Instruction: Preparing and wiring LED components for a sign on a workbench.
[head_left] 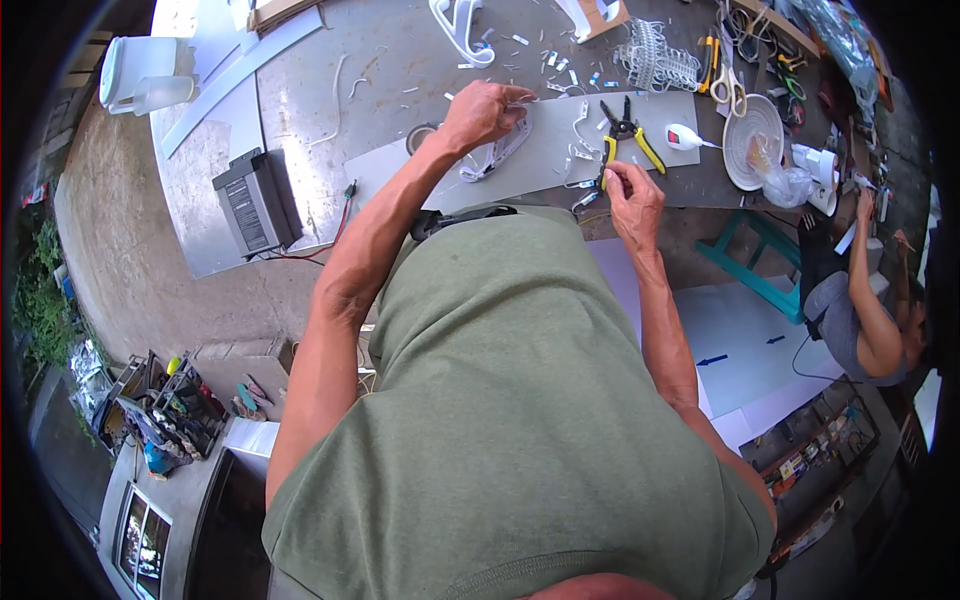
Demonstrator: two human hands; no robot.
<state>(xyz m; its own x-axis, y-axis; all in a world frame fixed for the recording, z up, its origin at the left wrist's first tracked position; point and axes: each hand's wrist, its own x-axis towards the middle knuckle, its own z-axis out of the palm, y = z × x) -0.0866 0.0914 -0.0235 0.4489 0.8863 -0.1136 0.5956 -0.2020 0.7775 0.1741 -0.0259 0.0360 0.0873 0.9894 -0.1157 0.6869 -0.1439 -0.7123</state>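
Note:
My left hand (484,116) is over the grey sheet on the workbench. Its fingers are curled at the upper end of a white curved plastic piece (508,150), and the index finger points right. Closed in a pinch, my right hand (637,203) is at the bench's near edge, by the lower end of one yellow-and-black handle of the wire strippers (624,130). What the pinch holds is too small to tell. The strippers lie with handles spread. Between my hands, a thin wire with small white modules (581,135) lies on the sheet. A white glue bottle (684,137) lies right of the strippers.
Beyond my hands are scattered small white modules (562,66), another white curved frame (462,32) and a coiled white bundle (655,58). Scissors (730,92) and a round plate (752,130) are right. A black power box (255,205) stands left. A person (860,320) works at far right, near a green stool (745,255).

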